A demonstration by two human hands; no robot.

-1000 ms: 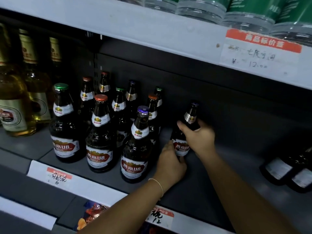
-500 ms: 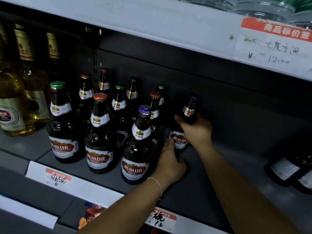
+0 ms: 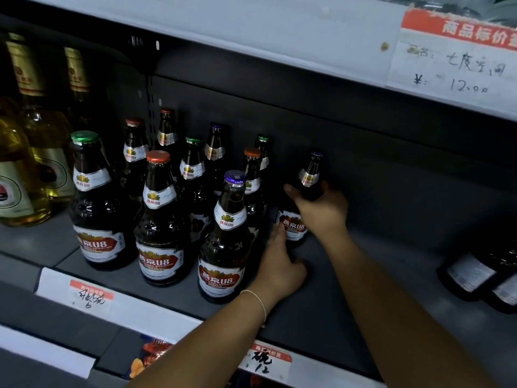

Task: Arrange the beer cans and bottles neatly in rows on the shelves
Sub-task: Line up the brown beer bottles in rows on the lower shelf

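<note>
Several dark brown beer bottles with red-and-white labels stand in rows on the grey shelf (image 3: 349,303). The front ones carry a green cap (image 3: 98,214), an orange cap (image 3: 159,228) and a purple cap (image 3: 223,247). Just right of these rows, towards the back, stands one more such bottle (image 3: 309,176). My right hand (image 3: 321,208) grips it around the shoulder below the neck. My left hand (image 3: 279,264) lies low on the shelf, its fingertips touching the bottle's label near the base.
Pale yellow bottles (image 3: 42,152) stand at the far left of the shelf. At the right edge, dark bottles (image 3: 481,275) lie on their sides. The upper shelf's front edge with a price tag (image 3: 453,60) hangs close overhead. Price tags line the shelf's front lip (image 3: 92,295).
My right hand has pushed the gripped bottle slightly deeper onto the shelf. My left hand has stayed at its base.
</note>
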